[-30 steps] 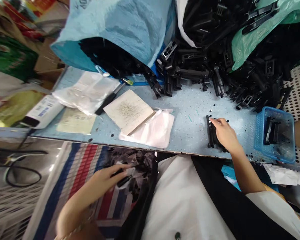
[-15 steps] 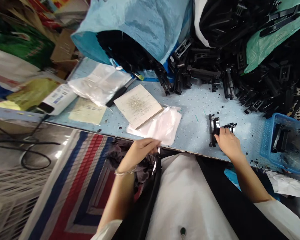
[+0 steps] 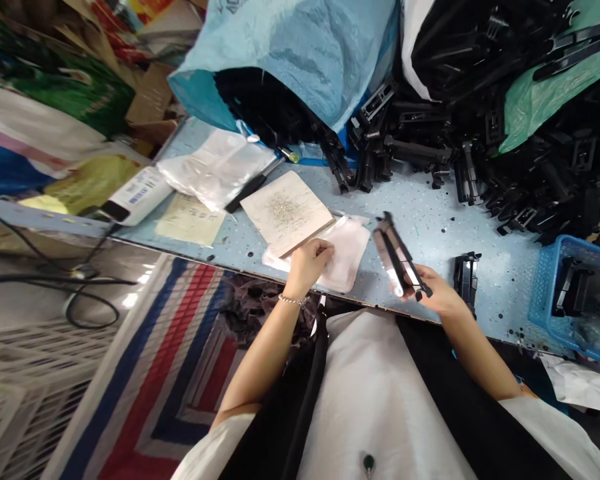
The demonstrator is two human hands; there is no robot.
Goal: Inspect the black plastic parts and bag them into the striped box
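My right hand (image 3: 437,293) is closed on a long black plastic part (image 3: 399,263), held tilted above the front edge of the light blue table (image 3: 425,220). A second black plastic part (image 3: 466,275) lies on the table just right of that hand. My left hand (image 3: 310,262) rests with curled fingers at the near corner of a beige board (image 3: 286,211) strewn with tiny metal bits, on top of a clear plastic bag (image 3: 347,250). What the left fingers pinch, if anything, is too small to see.
A big heap of black plastic parts (image 3: 485,153) fills the table's back, under a blue sack (image 3: 300,53) and a green bag (image 3: 545,93). A blue basket (image 3: 575,297) stands right. More clear bags (image 3: 215,167), a black tool (image 3: 253,187) and a striped sack (image 3: 175,360) lie left.
My left hand came up from the striped sack below the table to the beige board. My right hand lifted one black part off the table and swung it left.
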